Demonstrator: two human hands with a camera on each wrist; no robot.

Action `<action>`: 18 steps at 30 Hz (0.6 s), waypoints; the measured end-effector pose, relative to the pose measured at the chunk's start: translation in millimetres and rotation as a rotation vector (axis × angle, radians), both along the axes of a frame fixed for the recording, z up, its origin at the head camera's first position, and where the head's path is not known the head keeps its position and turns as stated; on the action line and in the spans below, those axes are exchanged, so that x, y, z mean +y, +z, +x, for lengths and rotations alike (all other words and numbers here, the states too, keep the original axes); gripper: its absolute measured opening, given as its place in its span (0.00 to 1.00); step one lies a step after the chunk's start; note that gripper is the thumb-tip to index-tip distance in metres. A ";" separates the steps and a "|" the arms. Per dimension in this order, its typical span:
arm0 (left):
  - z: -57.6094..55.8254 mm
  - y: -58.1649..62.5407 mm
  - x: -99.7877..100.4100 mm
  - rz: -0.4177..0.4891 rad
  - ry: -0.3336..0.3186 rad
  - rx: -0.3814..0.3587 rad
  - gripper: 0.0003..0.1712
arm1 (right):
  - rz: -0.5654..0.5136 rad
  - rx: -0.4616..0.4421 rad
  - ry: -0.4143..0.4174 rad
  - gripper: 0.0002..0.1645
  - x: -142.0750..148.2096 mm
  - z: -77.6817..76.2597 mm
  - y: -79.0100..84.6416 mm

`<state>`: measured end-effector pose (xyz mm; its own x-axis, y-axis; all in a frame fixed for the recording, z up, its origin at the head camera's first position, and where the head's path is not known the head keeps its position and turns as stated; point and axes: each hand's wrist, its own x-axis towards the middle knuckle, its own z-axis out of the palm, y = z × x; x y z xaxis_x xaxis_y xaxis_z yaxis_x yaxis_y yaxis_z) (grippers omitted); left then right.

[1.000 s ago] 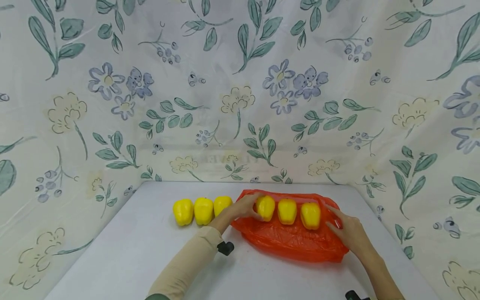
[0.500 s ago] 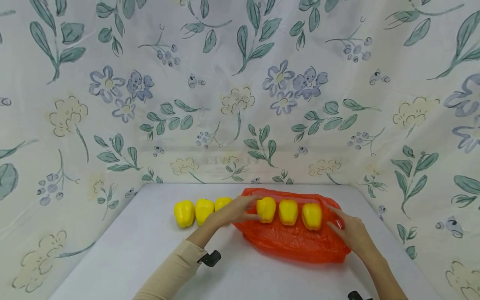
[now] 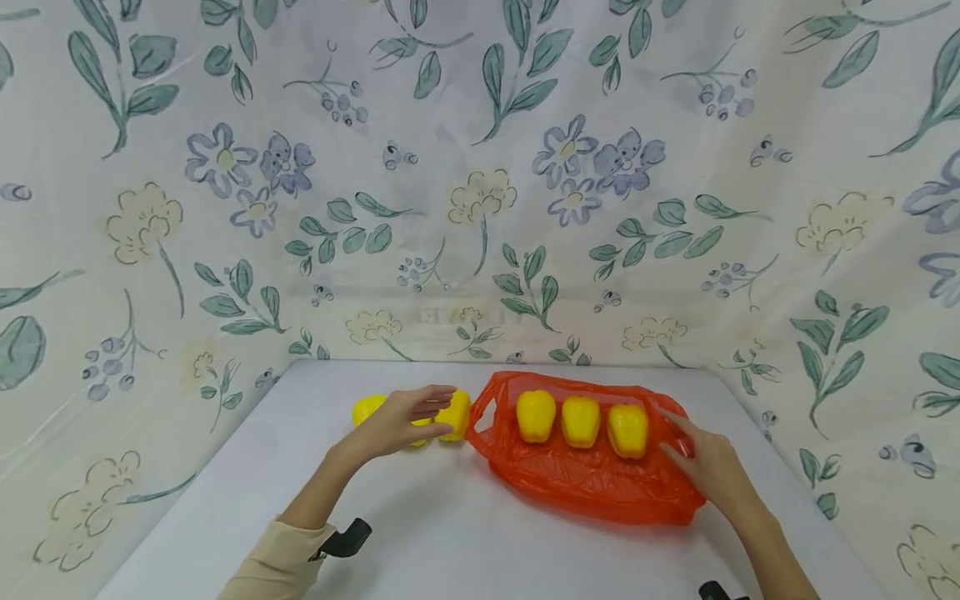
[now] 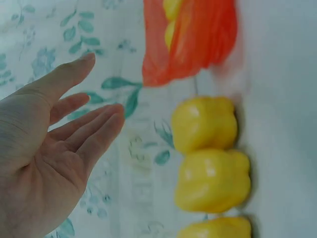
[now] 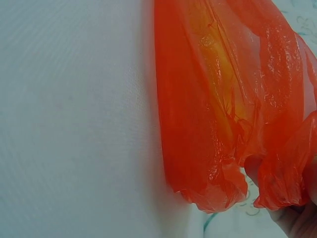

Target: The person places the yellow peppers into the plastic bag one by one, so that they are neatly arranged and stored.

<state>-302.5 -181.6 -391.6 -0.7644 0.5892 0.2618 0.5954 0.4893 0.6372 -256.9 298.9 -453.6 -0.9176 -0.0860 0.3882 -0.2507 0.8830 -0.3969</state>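
My left hand point(image 3: 397, 425) is raised over the table with its fingers extended and apart, holding nothing. In the head view it overlaps a row of three yellow bell peppers point(image 3: 455, 417), partly hiding them. The left wrist view shows those peppers point(image 4: 205, 124) standing beside the open palm. A red plastic bag point(image 3: 577, 492) is spread to the right, its left handle loop lying loose. Three more yellow bell peppers point(image 3: 581, 422) sit in a row at its mouth. At the bag's right end, my right hand point(image 3: 716, 475) holds the handle, with plastic gathered round the fingers point(image 5: 287, 218).
The white table point(image 3: 450, 542) ends at the back and sides against a floral cloth point(image 3: 480, 250). Black wrist mounts point(image 3: 345, 537) project beneath the forearms.
My left hand has drawn back leftward from the leftmost pepper on the bag and now hovers by the row of loose peppers. The right hand stays at the bag's handle.
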 end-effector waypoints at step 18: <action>-13.6 -35.6 -92.6 -0.069 0.368 0.042 0.41 | -0.002 -0.001 -0.009 0.34 -0.6 1.6 0.8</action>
